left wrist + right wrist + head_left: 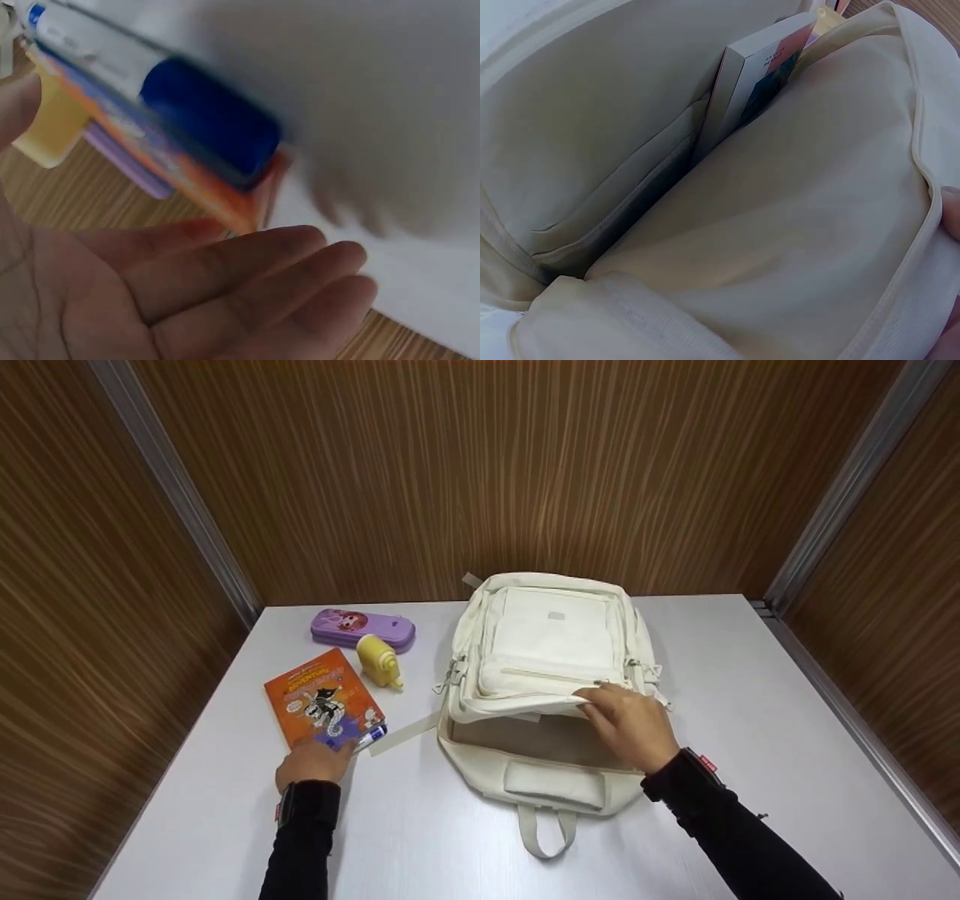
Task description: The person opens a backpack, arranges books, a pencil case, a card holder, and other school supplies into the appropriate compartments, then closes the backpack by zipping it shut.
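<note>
A cream backpack [551, 641] lies with its main compartment gaping toward me. My right hand [634, 724] pinches the edge of its front panel and lifts it. In the right wrist view a thick book [761, 64] stands inside the compartment. My left hand [311, 763] is at the near edge of an orange comic book [319, 701], beside a white marker with a blue cap [210, 116]. The left wrist view shows its fingers [247, 300] extended near the book's corner, with the thumb apart from them.
Behind the orange book are a purple pencil case [367, 628] and a yellow squeeze bottle [379, 660]. A backpack strap [405, 733] stretches left across the white table [420, 840]. Wood-patterned panels [480, 472] enclose the back and sides.
</note>
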Tool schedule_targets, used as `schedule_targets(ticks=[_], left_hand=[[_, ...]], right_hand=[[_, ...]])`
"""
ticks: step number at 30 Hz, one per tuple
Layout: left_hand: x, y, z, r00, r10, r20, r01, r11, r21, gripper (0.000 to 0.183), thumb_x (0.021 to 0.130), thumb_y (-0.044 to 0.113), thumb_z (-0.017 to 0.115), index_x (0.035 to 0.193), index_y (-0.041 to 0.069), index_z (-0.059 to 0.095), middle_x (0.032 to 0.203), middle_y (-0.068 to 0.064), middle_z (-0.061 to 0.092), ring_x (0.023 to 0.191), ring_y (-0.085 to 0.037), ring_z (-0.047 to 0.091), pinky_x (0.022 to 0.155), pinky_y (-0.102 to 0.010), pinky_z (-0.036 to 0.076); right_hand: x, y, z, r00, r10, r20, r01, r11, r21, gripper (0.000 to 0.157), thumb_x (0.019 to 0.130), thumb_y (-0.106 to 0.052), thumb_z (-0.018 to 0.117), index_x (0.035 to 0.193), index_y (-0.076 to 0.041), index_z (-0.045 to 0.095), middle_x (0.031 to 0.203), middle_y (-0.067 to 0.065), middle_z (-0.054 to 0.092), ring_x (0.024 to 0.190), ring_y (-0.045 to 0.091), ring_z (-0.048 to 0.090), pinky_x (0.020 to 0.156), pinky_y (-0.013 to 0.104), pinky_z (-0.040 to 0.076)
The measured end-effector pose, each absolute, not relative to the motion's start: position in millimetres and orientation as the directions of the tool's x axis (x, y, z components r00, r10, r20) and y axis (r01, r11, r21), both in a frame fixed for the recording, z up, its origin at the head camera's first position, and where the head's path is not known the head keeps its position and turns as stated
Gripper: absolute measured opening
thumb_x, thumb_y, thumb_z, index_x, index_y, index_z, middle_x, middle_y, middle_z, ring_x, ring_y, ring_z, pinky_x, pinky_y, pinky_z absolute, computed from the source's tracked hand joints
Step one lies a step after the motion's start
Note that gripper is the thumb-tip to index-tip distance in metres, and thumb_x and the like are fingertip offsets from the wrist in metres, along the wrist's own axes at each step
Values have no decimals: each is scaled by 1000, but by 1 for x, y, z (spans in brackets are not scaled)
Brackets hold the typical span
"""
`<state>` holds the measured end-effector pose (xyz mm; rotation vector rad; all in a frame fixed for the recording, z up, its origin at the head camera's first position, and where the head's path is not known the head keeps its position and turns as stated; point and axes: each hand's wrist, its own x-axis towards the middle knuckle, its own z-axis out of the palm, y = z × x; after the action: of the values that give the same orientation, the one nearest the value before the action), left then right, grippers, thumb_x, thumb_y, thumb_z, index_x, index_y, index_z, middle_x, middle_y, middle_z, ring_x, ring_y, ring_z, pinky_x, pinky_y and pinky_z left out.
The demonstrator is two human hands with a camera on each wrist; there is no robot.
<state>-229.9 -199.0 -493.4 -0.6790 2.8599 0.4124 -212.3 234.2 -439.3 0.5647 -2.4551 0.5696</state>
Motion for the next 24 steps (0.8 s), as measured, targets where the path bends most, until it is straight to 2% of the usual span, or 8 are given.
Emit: schedule_targets(ticks=[4,7,10,13,15,20,24], left_hand=[[-235,-190,-502,-871,-463,-167,-491,840,230,89,92,57,52,131,-21,36,99,-33,64,90,-40,63,75,-45,53],[-245,-185,-506,-847,-517,-126,-531,810,247,93,92,61,50,136,-19,32,105,-37,60,96,-42,61,77,-46,53],[-254,-184,-504,-824,-546,-151,-567,791,229,98,92,66,45,139,-18,28,109,-39,57,98,-41,60,76,-45,53],[-256,-185,-500,-807,-554,-202,-588,788,186,100,92,66,45,142,-18,24,110,-39,56,98,-40,59,77,-44,54],[-258,-186,-497,-794,-565,-224,-605,771,198,100,90,66,48,141,-17,26,112,-39,54,100,-41,56,81,-46,53],[-263,-189,-494,-763,-586,-271,-646,679,350,96,86,59,62,142,-10,26,122,-39,44,112,-47,45,96,-56,46],[-267,-193,-497,-749,-592,-297,-657,609,444,100,80,58,70,145,-3,24,127,-37,38,116,-49,40,102,-60,42]], right_hand=[[-212,234,-439,-770,-267,580,-496,823,-279,14,86,-14,72,100,-16,75,86,4,73,82,29,72,66,45,57],[-211,233,-438,-779,-262,570,-489,823,-289,14,86,-15,73,100,-17,75,88,3,74,83,27,73,68,45,57],[-211,233,-438,-781,-261,567,-488,821,-295,14,86,-16,73,100,-18,76,91,3,75,91,29,73,73,47,57],[-211,233,-439,-780,-270,565,-494,820,-290,14,87,-17,73,100,-18,76,88,2,74,86,27,73,71,45,57],[-211,233,-439,-779,-275,564,-496,820,-285,14,87,-16,73,100,-18,76,86,1,74,81,25,72,68,43,56],[-211,234,-438,-783,-270,560,-491,820,-292,15,87,-15,72,101,-19,76,83,0,73,75,23,71,65,41,55],[-211,234,-437,-782,-276,559,-494,821,-286,15,86,-15,72,101,-18,76,83,0,73,74,22,71,65,40,55]])
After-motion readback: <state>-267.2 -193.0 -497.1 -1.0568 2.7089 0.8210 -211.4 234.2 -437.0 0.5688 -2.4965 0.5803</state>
